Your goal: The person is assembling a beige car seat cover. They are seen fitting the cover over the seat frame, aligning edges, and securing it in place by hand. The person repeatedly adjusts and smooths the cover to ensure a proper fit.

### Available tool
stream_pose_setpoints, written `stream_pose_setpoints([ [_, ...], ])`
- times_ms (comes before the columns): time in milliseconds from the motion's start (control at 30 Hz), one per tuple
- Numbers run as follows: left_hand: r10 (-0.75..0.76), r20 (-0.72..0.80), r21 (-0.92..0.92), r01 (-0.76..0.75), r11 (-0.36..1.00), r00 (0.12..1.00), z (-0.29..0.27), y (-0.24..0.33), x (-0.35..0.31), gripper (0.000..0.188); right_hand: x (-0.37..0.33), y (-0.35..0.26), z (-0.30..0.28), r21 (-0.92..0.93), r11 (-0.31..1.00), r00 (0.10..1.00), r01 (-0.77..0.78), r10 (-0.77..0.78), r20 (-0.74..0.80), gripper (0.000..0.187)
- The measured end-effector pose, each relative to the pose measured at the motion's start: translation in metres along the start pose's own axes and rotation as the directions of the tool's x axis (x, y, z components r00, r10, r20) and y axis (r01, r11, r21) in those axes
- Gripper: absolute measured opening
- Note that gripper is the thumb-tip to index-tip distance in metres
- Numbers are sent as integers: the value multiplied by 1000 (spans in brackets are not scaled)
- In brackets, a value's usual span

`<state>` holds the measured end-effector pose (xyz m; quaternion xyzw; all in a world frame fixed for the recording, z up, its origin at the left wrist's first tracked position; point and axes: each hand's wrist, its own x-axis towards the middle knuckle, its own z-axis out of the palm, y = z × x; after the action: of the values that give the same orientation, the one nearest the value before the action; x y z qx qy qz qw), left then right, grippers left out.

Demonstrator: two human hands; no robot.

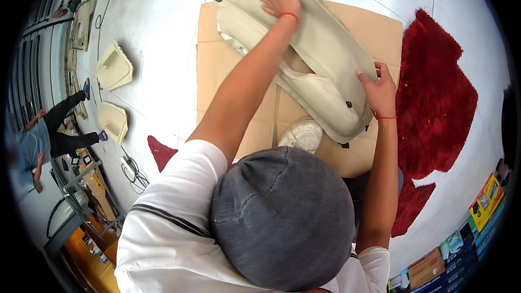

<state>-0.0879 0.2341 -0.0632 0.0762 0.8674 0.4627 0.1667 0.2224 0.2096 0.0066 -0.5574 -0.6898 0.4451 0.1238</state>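
A long beige upholstered trim panel (331, 43), like a car door panel with a moulded armrest, lies slantwise on a flattened cardboard sheet (374, 27). My left hand (282, 2) rests flat on its smooth far part, fingers spread. At the right edge of the panel, my right hand (381, 91) has its thumb on top and its fingers bent around the edge. Small black clips (349, 104) show at the near end. The panel's underside and its contact with the cardboard are hidden.
Dark red shaggy carpet pieces (434, 97) lie right of the cardboard. My white shoe (301, 134) is on it beside the panel. Two beige panels (114, 68) lie on the left floor near another person (38, 146). Boxes (426, 267) stand at lower right.
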Motion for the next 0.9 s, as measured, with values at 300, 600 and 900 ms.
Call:
stream_pose_setpoints([
  [300, 464, 281, -88, -459, 884, 840, -19, -6, -74, 88, 57, 28, 2, -47, 996, 980, 72, -62, 189, 64],
  [600, -113, 438, 489, -131, 863, 892, -163, -23, 93, 99, 95, -23, -66, 53, 999, 935, 11, -29, 354, 51],
  [900, 392, 580, 434, -678, 593, 714, -123, -50, -55, 79, 118, 55, -191, -630, 763, 917, 144, 136, 375, 50],
])
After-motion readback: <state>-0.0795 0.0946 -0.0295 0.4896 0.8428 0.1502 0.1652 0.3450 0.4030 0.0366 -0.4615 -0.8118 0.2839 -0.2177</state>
